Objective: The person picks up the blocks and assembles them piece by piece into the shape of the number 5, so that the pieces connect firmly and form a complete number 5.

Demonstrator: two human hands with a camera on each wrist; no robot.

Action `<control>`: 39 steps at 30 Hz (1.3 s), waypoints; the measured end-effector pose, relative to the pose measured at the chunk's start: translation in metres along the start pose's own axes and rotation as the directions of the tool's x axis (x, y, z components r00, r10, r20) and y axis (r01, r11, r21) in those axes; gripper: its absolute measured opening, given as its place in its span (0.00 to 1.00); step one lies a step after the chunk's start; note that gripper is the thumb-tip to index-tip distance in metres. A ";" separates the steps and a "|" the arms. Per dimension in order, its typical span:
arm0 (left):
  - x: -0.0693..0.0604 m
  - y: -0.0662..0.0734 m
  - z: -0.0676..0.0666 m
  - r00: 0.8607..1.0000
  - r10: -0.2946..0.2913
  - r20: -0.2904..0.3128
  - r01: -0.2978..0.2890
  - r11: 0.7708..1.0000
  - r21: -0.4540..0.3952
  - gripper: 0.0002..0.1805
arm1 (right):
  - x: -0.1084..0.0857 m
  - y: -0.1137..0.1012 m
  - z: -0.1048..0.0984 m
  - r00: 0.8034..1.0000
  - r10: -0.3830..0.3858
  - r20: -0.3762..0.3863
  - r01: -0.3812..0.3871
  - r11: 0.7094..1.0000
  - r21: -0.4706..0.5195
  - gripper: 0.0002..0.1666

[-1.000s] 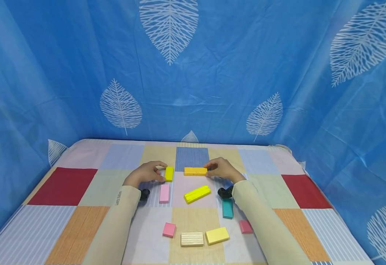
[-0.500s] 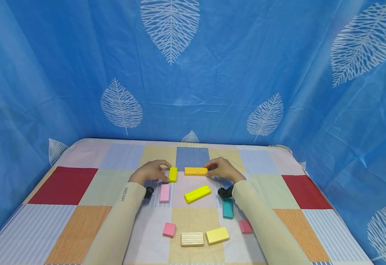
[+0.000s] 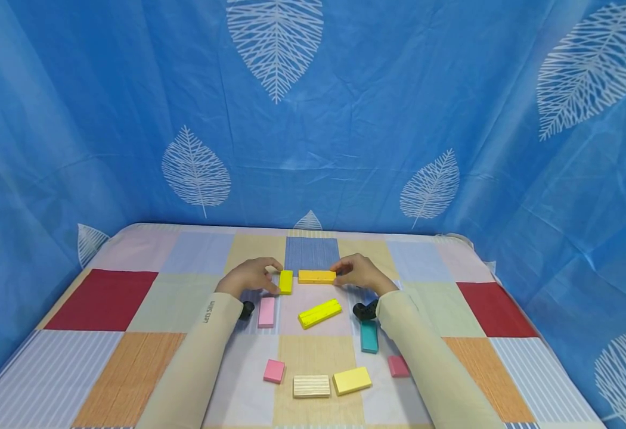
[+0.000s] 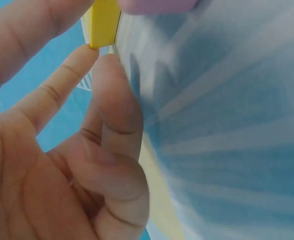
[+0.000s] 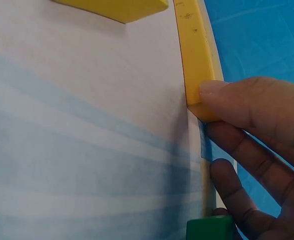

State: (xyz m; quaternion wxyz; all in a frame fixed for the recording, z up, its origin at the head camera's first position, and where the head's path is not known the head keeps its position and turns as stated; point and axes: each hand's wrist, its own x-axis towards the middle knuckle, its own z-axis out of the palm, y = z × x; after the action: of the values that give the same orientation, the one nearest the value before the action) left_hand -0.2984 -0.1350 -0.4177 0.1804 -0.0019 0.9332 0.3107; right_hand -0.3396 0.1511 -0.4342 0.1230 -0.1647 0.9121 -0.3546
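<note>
At the far middle of the table, my left hand (image 3: 251, 277) pinches a short yellow block (image 3: 286, 282) between thumb and finger at its ends. That block stands just left of a longer orange-yellow block (image 3: 316, 277), with a small gap between the two. My right hand (image 3: 362, 274) pinches the right end of the orange-yellow block. In the right wrist view the thumb (image 5: 257, 102) lies on that block's near side, with its other fingers beyond and below. The left wrist view shows the yellow block (image 4: 104, 22) at a fingertip, its upper part cut off.
Nearer lie a slanted yellow block (image 3: 320, 313), a pink block (image 3: 266, 313) and a teal block (image 3: 369, 336). Closest are a small pink block (image 3: 274, 371), a striped wooden block (image 3: 311, 386), a pale yellow block (image 3: 352, 381) and a red block (image 3: 398, 366). A blue curtain (image 3: 313, 149) hangs behind.
My left hand has slid the short yellow block to the right, closer to the orange-yellow block. My right hand and the orange-yellow block have stayed in place.
</note>
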 end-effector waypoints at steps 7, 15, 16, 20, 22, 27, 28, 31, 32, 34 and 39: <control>0.001 0.002 0.000 0.999 0.032 0.009 -0.032 0.999 0.034 0.32 | -0.001 -0.001 0.000 1.000 -0.002 0.002 0.002 1.000 0.004 0.17; 0.003 0.004 0.000 0.998 0.054 0.022 -0.055 0.997 0.059 0.32 | 0.000 0.000 0.000 1.000 -0.017 0.008 0.017 1.000 0.001 0.17; 0.003 0.004 0.000 0.998 0.058 0.021 -0.059 0.996 0.061 0.31 | 0.000 0.000 0.000 1.000 -0.018 0.010 0.018 1.000 -0.001 0.17; 0.003 0.005 0.001 0.997 0.068 0.028 -0.069 0.995 0.065 0.31 | 0.000 0.000 0.001 1.000 -0.014 0.011 0.014 1.000 -0.005 0.17; 0.004 0.005 0.001 0.997 0.066 0.032 -0.068 0.995 0.072 0.31 | 0.000 0.000 0.001 1.000 -0.013 0.013 0.013 1.000 -0.004 0.17; 0.004 0.006 0.002 0.998 0.060 0.031 -0.062 0.995 0.072 0.31 | 0.001 0.001 0.001 1.000 -0.020 0.015 0.020 1.000 -0.002 0.17; 0.004 0.007 0.002 0.998 0.061 0.030 -0.063 0.995 0.072 0.31 | 0.000 0.001 0.000 1.000 -0.019 0.015 0.019 1.000 0.000 0.17; 0.003 0.008 0.002 0.998 0.063 0.029 -0.065 0.995 0.071 0.31 | 0.000 0.001 0.000 0.999 -0.027 0.017 0.028 1.000 -0.003 0.17; 0.002 0.008 0.002 0.998 0.062 0.029 -0.064 0.995 0.070 0.31 | 0.000 0.001 0.000 1.000 -0.025 0.017 0.025 1.000 0.000 0.17; 0.002 0.007 0.002 0.998 0.060 0.031 -0.062 0.996 0.067 0.31 | 0.000 0.001 0.000 1.000 -0.018 0.017 0.018 1.000 0.002 0.17; 0.003 0.006 0.002 0.997 0.063 0.039 -0.065 0.996 0.062 0.31 | 0.000 0.001 0.000 1.000 -0.010 0.017 0.010 1.000 0.006 0.17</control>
State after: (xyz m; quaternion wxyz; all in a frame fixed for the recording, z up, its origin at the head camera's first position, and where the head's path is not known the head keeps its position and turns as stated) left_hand -0.3014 -0.1283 -0.4165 0.1877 0.0395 0.9387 0.2865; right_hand -0.3396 0.1520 -0.4345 0.1293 -0.1719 0.9091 -0.3567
